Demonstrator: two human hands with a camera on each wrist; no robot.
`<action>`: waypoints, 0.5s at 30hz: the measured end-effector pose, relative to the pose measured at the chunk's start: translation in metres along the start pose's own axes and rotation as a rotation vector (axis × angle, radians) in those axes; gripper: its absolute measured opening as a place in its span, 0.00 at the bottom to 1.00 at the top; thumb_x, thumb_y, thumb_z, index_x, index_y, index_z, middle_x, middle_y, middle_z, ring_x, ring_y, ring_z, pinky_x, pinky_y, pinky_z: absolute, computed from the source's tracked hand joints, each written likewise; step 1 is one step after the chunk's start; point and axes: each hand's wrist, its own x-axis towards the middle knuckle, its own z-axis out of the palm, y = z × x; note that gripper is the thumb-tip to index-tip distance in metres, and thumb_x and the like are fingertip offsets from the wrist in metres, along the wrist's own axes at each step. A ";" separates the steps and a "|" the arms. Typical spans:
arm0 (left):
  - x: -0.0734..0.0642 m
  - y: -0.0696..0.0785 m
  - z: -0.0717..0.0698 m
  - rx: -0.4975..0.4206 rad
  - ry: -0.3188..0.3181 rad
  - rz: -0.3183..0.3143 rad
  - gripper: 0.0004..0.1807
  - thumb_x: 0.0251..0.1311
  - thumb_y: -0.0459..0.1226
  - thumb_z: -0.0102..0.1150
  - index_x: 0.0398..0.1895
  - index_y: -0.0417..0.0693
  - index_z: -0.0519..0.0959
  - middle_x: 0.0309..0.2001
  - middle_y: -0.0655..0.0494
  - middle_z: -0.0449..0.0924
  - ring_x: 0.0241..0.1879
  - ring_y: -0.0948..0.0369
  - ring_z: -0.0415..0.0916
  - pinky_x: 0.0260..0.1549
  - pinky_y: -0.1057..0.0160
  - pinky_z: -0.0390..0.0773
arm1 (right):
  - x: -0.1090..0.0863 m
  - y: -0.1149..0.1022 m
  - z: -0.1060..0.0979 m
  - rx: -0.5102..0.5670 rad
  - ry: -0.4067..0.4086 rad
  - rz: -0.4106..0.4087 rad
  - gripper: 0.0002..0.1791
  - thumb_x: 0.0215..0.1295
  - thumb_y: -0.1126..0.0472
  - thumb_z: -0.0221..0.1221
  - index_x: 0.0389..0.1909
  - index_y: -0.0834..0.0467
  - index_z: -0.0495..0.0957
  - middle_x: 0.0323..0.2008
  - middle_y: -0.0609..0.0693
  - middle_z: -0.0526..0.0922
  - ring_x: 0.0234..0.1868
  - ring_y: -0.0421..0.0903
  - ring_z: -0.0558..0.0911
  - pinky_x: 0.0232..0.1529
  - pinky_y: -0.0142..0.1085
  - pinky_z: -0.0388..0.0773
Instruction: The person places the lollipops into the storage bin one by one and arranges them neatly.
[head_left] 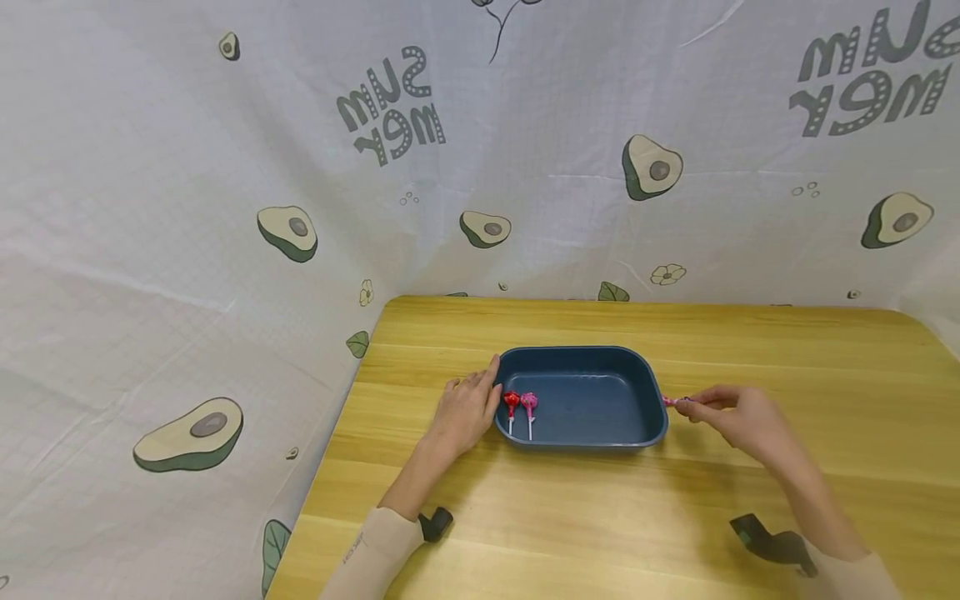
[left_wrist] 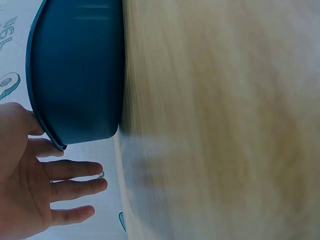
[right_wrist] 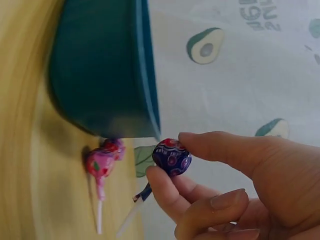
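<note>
A dark blue rectangular bin (head_left: 592, 408) sits on the wooden table. My left hand (head_left: 462, 412) touches the bin's left rim with thumb and index finger; its other fingers stretch straight beyond the end wall. Beyond the right end, my right hand (right_wrist: 235, 185) pinches a purple-and-red wrapped lollipop (right_wrist: 172, 157) by its ball between thumb and finger, its white stick pointing down. Next to it on the table lies a pink lollipop (right_wrist: 100, 165), with another wrapped candy partly hidden behind it. Inside the bin, at the left, a red lollipop (head_left: 512, 400) and a pink lollipop (head_left: 529, 402) lie side by side.
The wooden table (head_left: 540, 517) runs around the bin, its rear edge against a white curtain (head_left: 540, 208) printed with avocados. Curtain also hangs along the table's left edge. Each wrist wears a dark camera mount.
</note>
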 end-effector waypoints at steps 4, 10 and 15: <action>0.000 0.000 0.001 0.007 0.008 0.005 0.30 0.82 0.45 0.42 0.81 0.46 0.60 0.66 0.44 0.80 0.66 0.48 0.79 0.64 0.43 0.77 | 0.002 -0.004 -0.010 0.090 -0.038 0.037 0.33 0.73 0.39 0.60 0.57 0.66 0.81 0.34 0.45 0.86 0.16 0.38 0.60 0.21 0.38 0.62; 0.001 0.000 0.001 -0.007 0.004 0.006 0.30 0.82 0.45 0.43 0.81 0.46 0.60 0.67 0.44 0.79 0.66 0.48 0.79 0.65 0.42 0.76 | 0.009 -0.016 -0.020 0.253 -0.109 0.064 0.23 0.72 0.40 0.61 0.52 0.55 0.85 0.15 0.39 0.57 0.17 0.38 0.56 0.22 0.40 0.59; 0.000 0.001 0.000 -0.009 -0.007 -0.008 0.30 0.82 0.45 0.43 0.81 0.46 0.59 0.67 0.45 0.79 0.67 0.48 0.78 0.65 0.42 0.76 | 0.018 -0.023 -0.017 0.359 -0.166 0.035 0.14 0.76 0.46 0.58 0.46 0.50 0.86 0.15 0.40 0.59 0.18 0.39 0.59 0.22 0.38 0.57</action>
